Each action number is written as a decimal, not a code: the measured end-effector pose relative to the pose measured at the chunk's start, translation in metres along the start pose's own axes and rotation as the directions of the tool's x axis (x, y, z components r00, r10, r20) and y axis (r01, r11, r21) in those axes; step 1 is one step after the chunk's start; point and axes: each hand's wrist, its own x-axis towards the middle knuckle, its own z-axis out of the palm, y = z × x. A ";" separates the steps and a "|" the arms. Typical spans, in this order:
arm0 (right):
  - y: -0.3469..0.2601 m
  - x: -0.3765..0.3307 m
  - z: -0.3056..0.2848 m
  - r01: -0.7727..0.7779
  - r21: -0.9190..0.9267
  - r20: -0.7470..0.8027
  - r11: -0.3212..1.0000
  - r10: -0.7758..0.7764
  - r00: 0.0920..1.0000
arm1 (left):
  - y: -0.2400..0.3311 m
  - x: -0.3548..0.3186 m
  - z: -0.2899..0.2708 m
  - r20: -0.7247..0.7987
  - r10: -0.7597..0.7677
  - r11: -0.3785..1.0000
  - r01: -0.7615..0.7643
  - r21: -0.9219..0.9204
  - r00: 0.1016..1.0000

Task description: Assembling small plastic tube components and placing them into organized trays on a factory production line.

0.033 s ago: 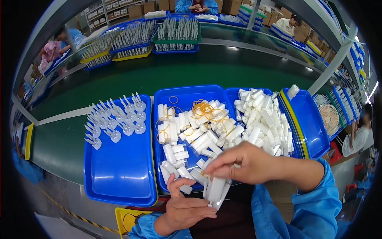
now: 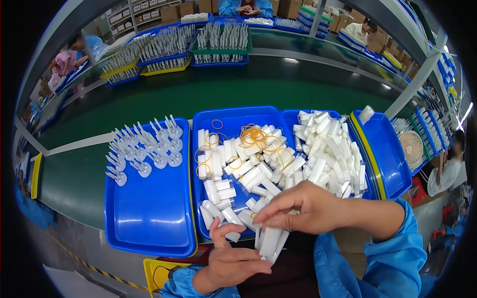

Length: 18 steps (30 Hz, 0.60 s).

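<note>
Nearest me, my left fingers (image 2: pixel 248 266) reach out straight under the lower end of a small bundle (image 2: pixel 271 243) of white pieces, the index finger raised and curled away; I cannot tell whether they clamp it or only prop it. My right fingers (image 2: pixel 278 201) bend closed over the bundle's upper end, and a yellow band (image 2: pixel 254 215) shows at their tips, though whether I pinch it or it already loops the pieces is hidden. The bundle sits tilted between my two hands, just past the near edge of the middle tray (image 2: pixel 233 118). The step in hand, I judge, is working at the top end while the bottom is steadied; the next move calls for the pieces kept side by side and the band kept from slipping. Beyond, more white pieces (image 2: pixel 213 164) and a tangle of loose bands (image 2: pixel 252 136) lie in the middle tray. To its left, spiked parts (image 2: pixel 158 160) stand at the far end of the left tray (image 2: pixel 149 213); to its right is a heap (image 2: pixel 325 144) of white pieces. Farther off, across the green counter (image 2: pixel 278 82), stand packed baskets (image 2: pixel 221 38) of spiked parts.
</note>
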 end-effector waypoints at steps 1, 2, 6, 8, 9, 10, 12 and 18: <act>0.002 -0.002 0.004 0.037 -0.013 0.010 0.999 -0.037 0.999 | 0.004 0.000 -0.001 -0.028 -0.031 0.999 0.030 -0.023 0.999; 0.002 -0.003 0.007 0.074 -0.025 0.021 0.997 -0.073 0.997 | 0.012 0.000 -0.004 -0.056 -0.062 0.997 0.059 -0.047 0.997; 0.005 -0.011 0.028 0.117 0.005 0.013 0.993 -0.117 0.993 | 0.015 -0.003 -0.005 -0.142 -0.100 0.987 0.079 -0.142 0.985; 0.013 -0.012 0.034 0.112 0.057 0.015 0.992 -0.113 0.993 | 0.019 -0.003 -0.012 -0.062 -0.129 0.989 0.124 -0.087 0.990; 0.012 -0.011 0.033 0.106 0.045 0.039 0.993 -0.108 0.993 | 0.019 -0.002 -0.015 -0.048 -0.107 0.993 0.104 -0.062 0.993; 0.010 -0.008 0.030 0.100 0.033 0.063 0.994 -0.102 0.993 | 0.018 0.000 -0.017 -0.032 -0.084 0.996 0.083 -0.038 0.996; 0.007 0.000 0.025 0.135 0.010 0.065 0.991 -0.135 0.989 | 0.015 -0.005 -0.019 -0.020 -0.164 0.986 0.163 -0.046 0.986; 0.025 0.065 -0.015 0.240 -0.729 0.041 0.641 -0.309 0.950 | -0.005 -0.012 -0.017 -0.195 -0.341 0.918 0.281 -0.281 0.919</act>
